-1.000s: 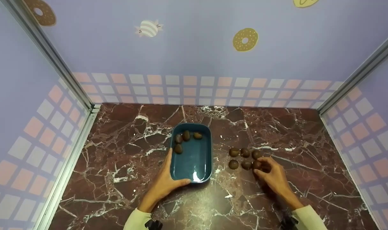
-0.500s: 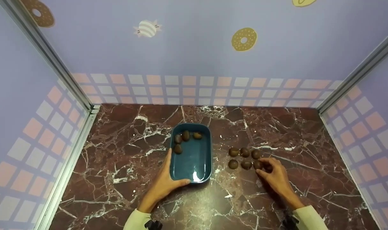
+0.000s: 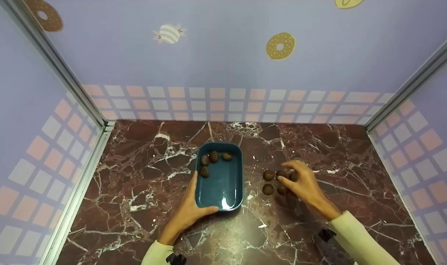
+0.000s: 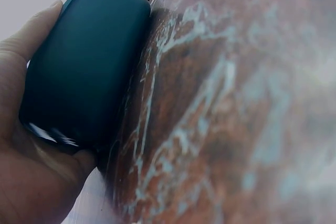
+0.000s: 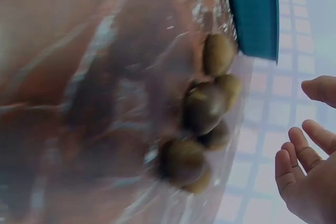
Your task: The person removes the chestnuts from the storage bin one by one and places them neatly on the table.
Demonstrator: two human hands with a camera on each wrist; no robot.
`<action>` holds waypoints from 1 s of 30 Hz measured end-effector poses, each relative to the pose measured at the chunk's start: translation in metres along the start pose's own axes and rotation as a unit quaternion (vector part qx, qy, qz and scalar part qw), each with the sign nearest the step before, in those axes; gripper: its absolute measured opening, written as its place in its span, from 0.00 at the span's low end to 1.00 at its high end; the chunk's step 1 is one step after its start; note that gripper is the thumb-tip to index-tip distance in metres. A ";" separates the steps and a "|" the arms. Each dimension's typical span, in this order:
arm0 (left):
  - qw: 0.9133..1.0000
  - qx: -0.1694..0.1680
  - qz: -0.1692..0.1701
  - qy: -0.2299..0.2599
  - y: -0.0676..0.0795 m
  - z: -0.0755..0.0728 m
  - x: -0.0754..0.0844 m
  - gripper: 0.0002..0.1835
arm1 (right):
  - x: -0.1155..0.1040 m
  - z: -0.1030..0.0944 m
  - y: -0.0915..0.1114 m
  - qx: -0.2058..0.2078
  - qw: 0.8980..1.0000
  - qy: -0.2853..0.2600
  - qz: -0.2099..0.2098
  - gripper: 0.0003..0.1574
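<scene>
My left hand (image 3: 188, 212) holds the near left corner of a deep teal rectangular dish (image 3: 222, 189), fingers along its side and thumb at the near end. Inside, several brown chestnuts (image 3: 213, 156) sit toward the far left. To the right of the dish, more chestnuts (image 3: 268, 189) lie on the table in two short rows. Over the right end of these rows is my right hand (image 3: 305, 184), fingers and thumb spread apart, partly hiding some. The right wrist view shows that hand (image 5: 312, 174) beside the chestnuts (image 5: 202, 108) with nothing between its fingers.
Everything stands on a dark red marbled tabletop (image 3: 142, 221). A lilac wall (image 3: 223, 66) with pink and white squares rises behind it, with similar side panels (image 3: 35, 165) at left and right.
My right hand has left the near right chestnut, which its fingers were touching, and moved up and left over the rows, spreading its fingers. The left hand and dish stay put.
</scene>
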State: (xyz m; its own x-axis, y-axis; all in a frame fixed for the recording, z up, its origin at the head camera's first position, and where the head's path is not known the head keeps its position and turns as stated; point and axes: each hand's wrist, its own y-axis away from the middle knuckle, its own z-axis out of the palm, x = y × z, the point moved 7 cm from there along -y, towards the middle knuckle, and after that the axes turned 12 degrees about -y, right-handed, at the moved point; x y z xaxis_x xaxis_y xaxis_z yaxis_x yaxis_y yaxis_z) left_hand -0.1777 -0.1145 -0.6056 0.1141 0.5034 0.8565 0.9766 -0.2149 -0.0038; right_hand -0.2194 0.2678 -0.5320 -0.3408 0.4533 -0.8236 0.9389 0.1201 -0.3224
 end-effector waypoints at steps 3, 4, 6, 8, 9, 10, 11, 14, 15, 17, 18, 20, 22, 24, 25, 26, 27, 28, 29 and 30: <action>1.000 0.001 0.001 0.004 0.000 0.000 0.000 0.78 | -0.011 0.015 -0.013 -0.034 0.999 -0.012 -0.008 0.27; 1.000 0.003 0.000 0.004 0.000 -0.001 0.000 0.78 | -0.015 0.020 -0.017 -0.044 0.999 -0.016 -0.013 0.27; 1.000 0.004 0.000 0.004 0.000 -0.001 0.000 0.78 | -0.023 0.029 -0.024 -0.061 0.998 -0.019 -0.025 0.27; 1.000 0.003 0.002 0.003 0.000 0.000 -0.001 0.79 | -0.031 0.039 -0.031 -0.073 0.996 -0.018 -0.040 0.26; 1.000 0.003 0.001 0.003 0.000 0.000 0.000 0.79 | -0.035 0.043 -0.035 -0.079 0.996 -0.018 -0.046 0.26; 1.000 0.002 0.002 0.003 0.000 0.000 -0.001 0.79 | -0.038 0.048 -0.037 -0.085 0.995 -0.017 -0.053 0.26; 1.000 0.002 0.002 0.002 0.000 0.000 -0.001 0.79 | -0.041 0.053 -0.040 -0.090 0.994 -0.016 -0.060 0.26; 1.000 0.002 0.001 0.003 0.000 0.000 -0.001 0.80 | -0.049 0.066 -0.047 -0.110 0.991 -0.020 -0.070 0.26; 1.000 0.002 0.001 0.003 0.000 0.000 -0.001 0.80 | -0.050 0.071 -0.048 -0.116 0.990 -0.023 -0.073 0.26; 1.000 0.003 0.003 0.001 0.000 0.000 0.000 0.80 | -0.054 0.078 -0.051 -0.127 0.988 -0.027 -0.077 0.25; 1.000 0.002 0.003 0.003 -0.001 0.000 0.000 0.80 | -0.055 0.082 -0.052 -0.132 0.988 -0.029 -0.080 0.24; 1.000 0.001 0.003 0.007 -0.001 0.001 0.000 0.79 | -0.058 0.089 -0.054 -0.140 0.986 -0.036 -0.088 0.23; 1.000 -0.001 0.003 0.012 -0.001 0.001 0.001 0.79 | -0.060 0.095 -0.055 -0.150 0.984 -0.044 -0.089 0.23; 1.000 -0.002 0.003 0.016 -0.001 0.001 0.000 0.79 | -0.062 0.102 -0.057 -0.161 0.982 -0.050 -0.088 0.22; 1.000 -0.003 0.001 0.014 -0.001 0.001 0.000 0.79 | -0.062 0.105 -0.057 -0.168 0.981 -0.053 -0.086 0.22; 1.000 -0.004 0.001 0.015 -0.001 0.001 0.000 0.78 | -0.063 0.109 -0.058 -0.175 0.980 -0.055 -0.083 0.23; 1.000 -0.005 0.002 0.016 -0.001 0.002 0.000 0.78 | -0.064 0.112 -0.059 -0.181 0.979 -0.053 -0.081 0.23; 1.000 -0.005 0.001 0.014 -0.001 0.002 0.000 0.78 | -0.065 0.116 -0.061 -0.186 0.978 -0.052 -0.080 0.23; 1.000 -0.005 0.001 0.014 -0.001 0.002 0.000 0.78 | -0.066 0.119 -0.062 -0.191 0.977 -0.048 -0.081 0.24; 1.000 -0.005 0.002 0.013 -0.001 0.002 -0.001 0.78 | -0.066 0.123 -0.063 -0.195 0.976 -0.044 -0.082 0.24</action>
State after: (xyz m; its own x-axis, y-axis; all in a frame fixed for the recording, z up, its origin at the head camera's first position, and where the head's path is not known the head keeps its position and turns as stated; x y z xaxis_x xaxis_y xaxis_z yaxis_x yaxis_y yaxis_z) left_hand -0.1786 -0.1130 -0.6071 0.1136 0.4802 0.8698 0.9744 -0.2248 -0.0032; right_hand -0.2616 0.1217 -0.5143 -0.4746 0.3240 -0.8184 0.8122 0.5196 -0.2653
